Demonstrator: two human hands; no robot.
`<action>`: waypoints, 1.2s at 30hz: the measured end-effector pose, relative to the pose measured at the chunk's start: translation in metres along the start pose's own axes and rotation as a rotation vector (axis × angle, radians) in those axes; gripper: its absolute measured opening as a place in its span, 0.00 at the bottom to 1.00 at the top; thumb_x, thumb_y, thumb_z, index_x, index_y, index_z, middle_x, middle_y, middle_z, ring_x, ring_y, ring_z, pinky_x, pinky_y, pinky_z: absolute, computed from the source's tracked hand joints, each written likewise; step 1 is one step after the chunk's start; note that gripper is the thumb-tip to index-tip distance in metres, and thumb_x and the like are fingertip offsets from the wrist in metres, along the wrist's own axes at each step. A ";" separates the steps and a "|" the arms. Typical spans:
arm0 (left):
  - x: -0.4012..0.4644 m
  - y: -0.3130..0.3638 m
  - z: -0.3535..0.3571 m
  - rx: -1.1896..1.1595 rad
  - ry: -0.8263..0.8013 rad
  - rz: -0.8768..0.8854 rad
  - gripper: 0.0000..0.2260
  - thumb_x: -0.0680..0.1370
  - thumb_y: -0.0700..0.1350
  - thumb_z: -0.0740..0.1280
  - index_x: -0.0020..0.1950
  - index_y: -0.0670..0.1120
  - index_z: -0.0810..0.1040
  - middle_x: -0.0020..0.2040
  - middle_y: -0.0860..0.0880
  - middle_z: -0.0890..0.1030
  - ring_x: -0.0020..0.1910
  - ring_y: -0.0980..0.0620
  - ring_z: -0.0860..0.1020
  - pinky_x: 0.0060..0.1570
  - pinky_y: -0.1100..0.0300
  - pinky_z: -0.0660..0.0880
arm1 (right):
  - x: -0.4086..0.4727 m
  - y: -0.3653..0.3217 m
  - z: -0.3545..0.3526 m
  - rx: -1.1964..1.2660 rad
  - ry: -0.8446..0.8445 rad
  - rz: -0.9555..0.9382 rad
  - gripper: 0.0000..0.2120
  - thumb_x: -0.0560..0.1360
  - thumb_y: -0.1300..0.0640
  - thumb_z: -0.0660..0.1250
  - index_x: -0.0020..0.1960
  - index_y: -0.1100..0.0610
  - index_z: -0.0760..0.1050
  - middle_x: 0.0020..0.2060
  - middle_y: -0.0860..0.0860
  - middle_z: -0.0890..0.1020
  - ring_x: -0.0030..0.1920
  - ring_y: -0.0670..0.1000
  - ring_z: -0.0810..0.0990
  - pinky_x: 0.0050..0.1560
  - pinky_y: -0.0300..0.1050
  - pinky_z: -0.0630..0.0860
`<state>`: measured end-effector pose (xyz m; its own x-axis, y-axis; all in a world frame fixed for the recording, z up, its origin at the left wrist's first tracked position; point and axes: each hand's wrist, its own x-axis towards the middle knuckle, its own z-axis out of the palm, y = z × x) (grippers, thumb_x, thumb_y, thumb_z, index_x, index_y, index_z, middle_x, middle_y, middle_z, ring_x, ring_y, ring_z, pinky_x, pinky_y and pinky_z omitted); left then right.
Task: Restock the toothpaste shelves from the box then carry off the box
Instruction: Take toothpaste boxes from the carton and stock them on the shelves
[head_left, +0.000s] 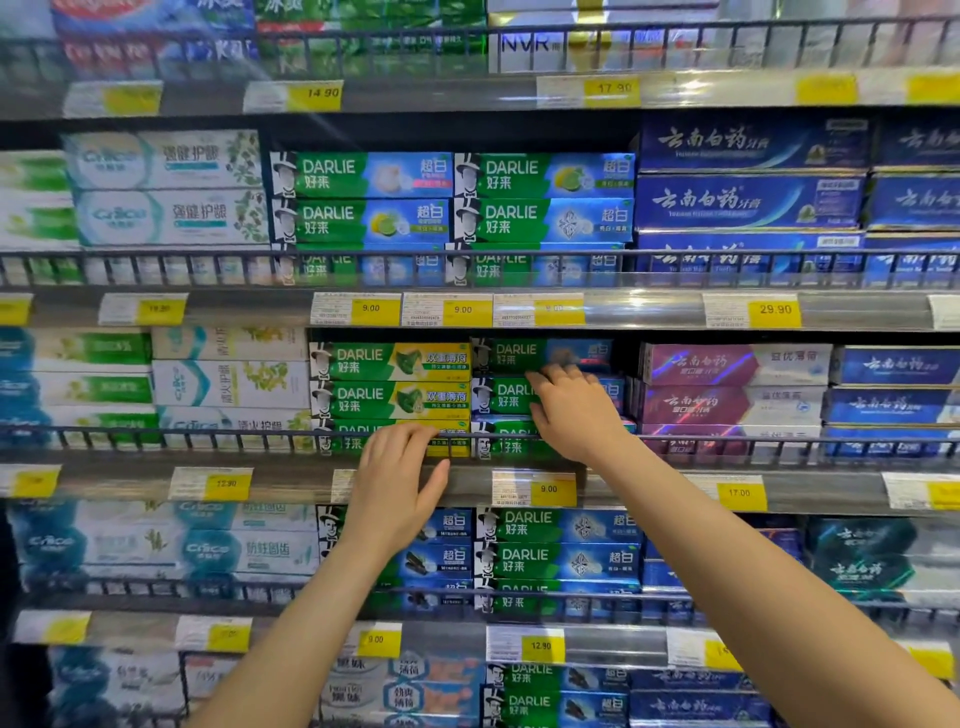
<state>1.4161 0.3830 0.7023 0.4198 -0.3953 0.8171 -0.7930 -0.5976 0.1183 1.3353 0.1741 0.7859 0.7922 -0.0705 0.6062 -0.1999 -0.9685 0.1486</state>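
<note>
The shelves hold stacked toothpaste cartons. My right hand (574, 413) lies with straight fingers against the front of a stack of green-and-blue Darlie cartons (511, 397) on the middle shelf. Its fingertips reach the lower edge of the top carton (519, 353), which sits further back in shadow. My left hand (397, 480) rests on the wire rail (208, 434) of the same shelf. Its fingers lie over the rail in front of the green-and-yellow Darlie cartons (384, 400) and its thumb is on the shelf's front strip. No restocking box is in view.
White-and-green Crest cartons (228, 384) fill the left side, purple and blue Yunnan Baiyao cartons (737, 400) the right. Each shelf has a wire rail and yellow price tags (553, 488) along its front. More Darlie cartons (561, 561) sit on the shelf below.
</note>
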 end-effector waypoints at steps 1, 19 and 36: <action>0.001 0.000 -0.001 -0.003 -0.012 0.003 0.24 0.78 0.57 0.52 0.64 0.43 0.73 0.59 0.47 0.75 0.59 0.50 0.69 0.61 0.52 0.66 | 0.001 -0.001 -0.001 -0.001 0.000 -0.001 0.23 0.80 0.52 0.55 0.73 0.56 0.60 0.68 0.56 0.69 0.67 0.57 0.66 0.65 0.51 0.62; -0.111 0.091 0.045 -0.268 -0.360 0.488 0.20 0.76 0.56 0.57 0.56 0.44 0.77 0.50 0.48 0.79 0.48 0.47 0.78 0.45 0.54 0.76 | -0.292 -0.006 0.018 0.016 -0.179 0.232 0.21 0.75 0.48 0.59 0.62 0.59 0.74 0.53 0.56 0.79 0.50 0.59 0.79 0.43 0.51 0.78; -0.258 0.392 0.061 -0.697 -0.640 1.024 0.17 0.72 0.54 0.58 0.46 0.41 0.77 0.40 0.45 0.76 0.39 0.43 0.76 0.35 0.54 0.74 | -0.650 0.006 -0.136 -0.188 -0.325 1.155 0.22 0.73 0.57 0.65 0.66 0.61 0.70 0.58 0.59 0.75 0.58 0.61 0.73 0.56 0.55 0.73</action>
<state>1.0236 0.2081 0.5032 -0.4969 -0.8003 0.3356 -0.8413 0.5391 0.0397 0.7411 0.2465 0.4990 0.1945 -0.9521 0.2359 -0.9430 -0.2477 -0.2223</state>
